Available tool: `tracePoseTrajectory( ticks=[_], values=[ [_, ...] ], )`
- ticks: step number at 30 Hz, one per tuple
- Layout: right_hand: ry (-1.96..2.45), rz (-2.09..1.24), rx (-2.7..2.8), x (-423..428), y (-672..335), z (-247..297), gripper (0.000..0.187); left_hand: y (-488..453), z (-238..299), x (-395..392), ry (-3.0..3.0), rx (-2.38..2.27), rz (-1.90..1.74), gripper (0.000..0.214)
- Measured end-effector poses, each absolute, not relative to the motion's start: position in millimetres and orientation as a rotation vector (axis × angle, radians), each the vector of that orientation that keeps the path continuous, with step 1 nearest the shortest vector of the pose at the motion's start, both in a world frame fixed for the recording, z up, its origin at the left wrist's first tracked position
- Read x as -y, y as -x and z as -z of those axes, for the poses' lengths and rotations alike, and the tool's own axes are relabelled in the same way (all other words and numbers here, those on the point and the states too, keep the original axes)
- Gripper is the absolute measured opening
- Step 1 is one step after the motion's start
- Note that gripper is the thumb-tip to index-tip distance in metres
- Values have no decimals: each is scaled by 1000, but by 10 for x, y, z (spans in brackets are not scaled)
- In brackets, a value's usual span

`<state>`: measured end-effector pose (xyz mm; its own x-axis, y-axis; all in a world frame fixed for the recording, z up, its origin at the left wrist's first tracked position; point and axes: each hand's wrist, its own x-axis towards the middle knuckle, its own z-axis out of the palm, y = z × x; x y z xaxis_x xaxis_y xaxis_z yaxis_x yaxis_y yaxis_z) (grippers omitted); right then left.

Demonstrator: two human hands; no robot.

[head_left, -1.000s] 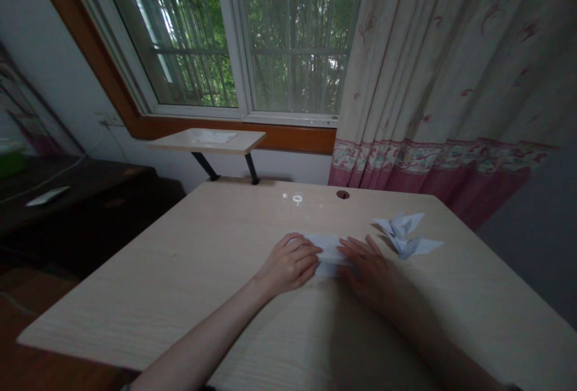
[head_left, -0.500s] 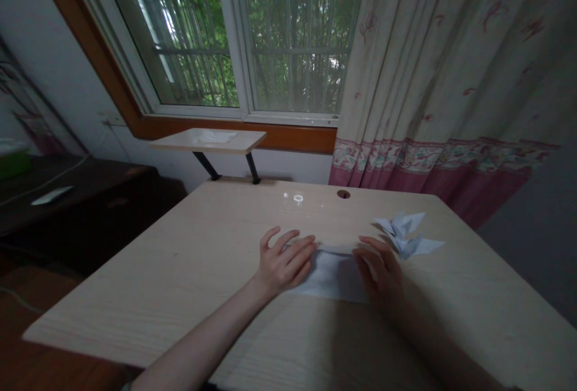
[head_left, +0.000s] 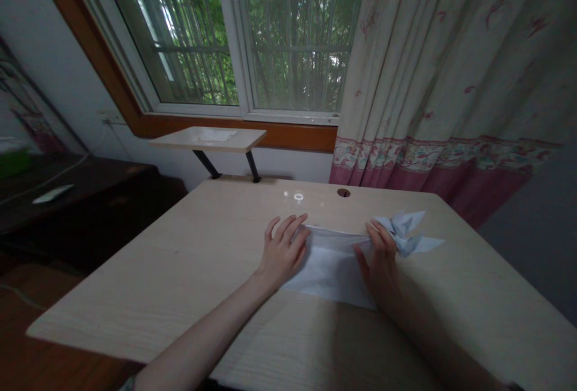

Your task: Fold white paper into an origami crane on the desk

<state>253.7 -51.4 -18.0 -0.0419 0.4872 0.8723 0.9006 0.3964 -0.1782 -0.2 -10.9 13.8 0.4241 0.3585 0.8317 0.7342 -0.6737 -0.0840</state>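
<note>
A sheet of white paper lies on the desk between my hands, with a crease running across its upper part. At its left edge is my left hand, fingers stretched forward and apart, the fingertips at the far left corner. My right hand rests over the right edge. Its fingers reach the far right corner and the thumb lies apart on the sheet. Just beyond the right hand are folded paper cranes, partly overlapping each other; I cannot tell their exact number.
The pale wooden desk has a round cable hole near its back edge. A small raised shelf at the back left bears some white paper. A curtain hangs behind the desk, and a dark side table stands at the left.
The far edge of the paper, earlier curled up between my fingers, now lies opened out farther from me. Both hands have moved forward, and the right hand has spread its thumb from its fingers.
</note>
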Motion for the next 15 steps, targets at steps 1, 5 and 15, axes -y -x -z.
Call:
tracePoseTrajectory(
  ticks=[1, 5, 15],
  values=[
    [1241, 519, 1692, 506, -2537, 191, 55, 0, -132, 106, 2271, 944, 1127, 18],
    [1308, 382, 1719, 468, -2539, 256, 61, -7, -126, 94, 2381, 981, 1023, 26],
    [1319, 245, 1727, 413, -2547, 379, 79, 17, -38, 30, 2701, 942, 686, 53]
  ],
)
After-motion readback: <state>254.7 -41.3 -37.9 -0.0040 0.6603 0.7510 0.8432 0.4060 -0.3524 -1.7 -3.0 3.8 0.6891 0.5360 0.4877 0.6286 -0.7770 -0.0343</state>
